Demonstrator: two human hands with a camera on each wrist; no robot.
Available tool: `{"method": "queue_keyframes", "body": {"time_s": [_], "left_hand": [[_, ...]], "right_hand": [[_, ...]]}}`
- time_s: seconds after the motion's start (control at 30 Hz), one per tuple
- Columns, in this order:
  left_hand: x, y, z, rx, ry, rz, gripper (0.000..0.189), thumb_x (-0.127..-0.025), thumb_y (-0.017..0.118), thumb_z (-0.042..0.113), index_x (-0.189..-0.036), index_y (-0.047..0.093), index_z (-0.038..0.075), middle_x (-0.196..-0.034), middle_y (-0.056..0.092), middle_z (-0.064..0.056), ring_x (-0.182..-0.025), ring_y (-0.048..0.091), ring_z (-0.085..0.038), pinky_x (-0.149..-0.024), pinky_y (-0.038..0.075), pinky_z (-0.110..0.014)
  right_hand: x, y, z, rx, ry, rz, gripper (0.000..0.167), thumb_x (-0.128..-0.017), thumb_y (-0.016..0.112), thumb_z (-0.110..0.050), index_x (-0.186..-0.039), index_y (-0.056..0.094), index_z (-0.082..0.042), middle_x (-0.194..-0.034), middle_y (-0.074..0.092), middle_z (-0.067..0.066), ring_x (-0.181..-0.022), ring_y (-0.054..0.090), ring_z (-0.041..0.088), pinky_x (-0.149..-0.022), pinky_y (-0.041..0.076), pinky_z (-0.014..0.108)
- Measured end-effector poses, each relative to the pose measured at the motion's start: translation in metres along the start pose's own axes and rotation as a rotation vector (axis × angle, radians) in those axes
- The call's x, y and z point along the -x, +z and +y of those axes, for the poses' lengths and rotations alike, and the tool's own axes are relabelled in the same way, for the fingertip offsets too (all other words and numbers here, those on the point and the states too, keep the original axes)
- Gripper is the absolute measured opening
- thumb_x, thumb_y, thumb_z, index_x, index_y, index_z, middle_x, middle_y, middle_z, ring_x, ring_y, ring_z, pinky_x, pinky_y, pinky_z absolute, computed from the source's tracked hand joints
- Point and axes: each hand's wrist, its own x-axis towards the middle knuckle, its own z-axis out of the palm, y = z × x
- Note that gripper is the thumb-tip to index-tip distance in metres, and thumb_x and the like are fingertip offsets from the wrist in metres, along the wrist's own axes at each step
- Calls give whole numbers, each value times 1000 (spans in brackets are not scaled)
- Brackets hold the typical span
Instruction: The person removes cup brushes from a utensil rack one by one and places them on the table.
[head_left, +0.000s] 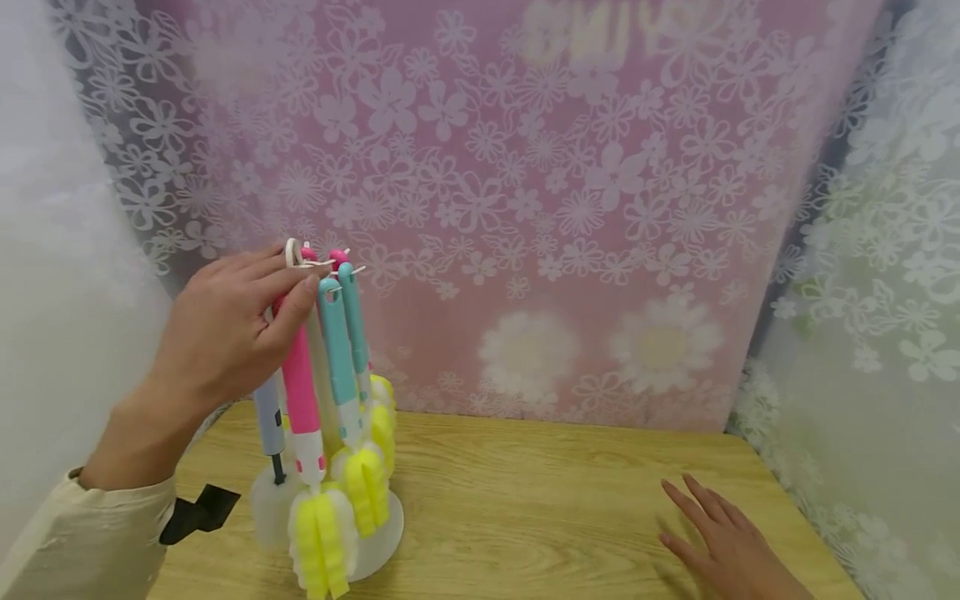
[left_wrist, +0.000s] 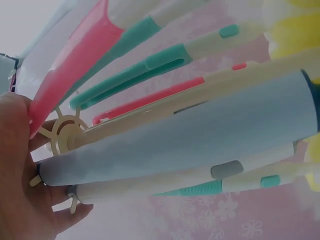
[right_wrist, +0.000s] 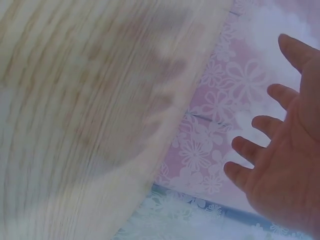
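Note:
A rotating stand hung with several cleaning brushes is at the left of the head view, its round white base (head_left: 388, 537) on the table. My left hand (head_left: 225, 325) grips the stand's top from above, around the hooks. In the left wrist view, its fingers lie around the cream hooked hub (left_wrist: 56, 137). Below hang a pink-handled brush (head_left: 303, 400), a teal-handled brush (head_left: 341, 354) and a grey-blue handle (left_wrist: 150, 145). Yellow-and-white sponge heads (head_left: 322, 533) hang low. My right hand (head_left: 731, 546), fingers spread and holding nothing, is over the table's right side.
The wood-grain table (head_left: 525, 492) extends between the stand and my right hand. Behind it hangs a pink flowered curtain (head_left: 480, 208). Pale flowered sheets (head_left: 892, 275) close in the right side. A black strap (head_left: 201, 512) sticks out from my left sleeve.

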Motion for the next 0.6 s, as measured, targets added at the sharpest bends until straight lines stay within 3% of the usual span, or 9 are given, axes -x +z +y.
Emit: {"method": "queue_keyframes", "body": {"time_s": [0.2, 0.43, 0.6], "left_hand": [[4, 0, -3, -45, -4, 48, 33, -94, 50, 27, -113, 72, 10, -114, 67, -11, -115, 57, -32, -94, 40, -52], [5, 6, -2, -41, -6, 101, 34, -94, 48, 25, -113, 72, 10, -111, 68, -11, -117, 56, -31, -91, 41, -52], [2, 11, -1, -45, 8, 132, 36, -94, 46, 26, -113, 72, 12, -110, 69, -9, -116, 57, -30, -88, 42, -50]], "right_hand": [[-19, -7, -20, -108, 25, -8, 64, -95, 53, -44, -146, 37, -9, -145, 33, 26, -121, 38, 51, -80, 41, 66], [-45, -15, -54, -191, 28, 48, 62, -97, 48, -46, -148, 35, -14, -147, 34, 21, -125, 37, 48, -82, 40, 67], [-66, -16, -86, -367, 4, 92, 55, -99, 47, -42, -148, 35, -18, -146, 37, 16, -126, 41, 42, -86, 42, 63]]}}
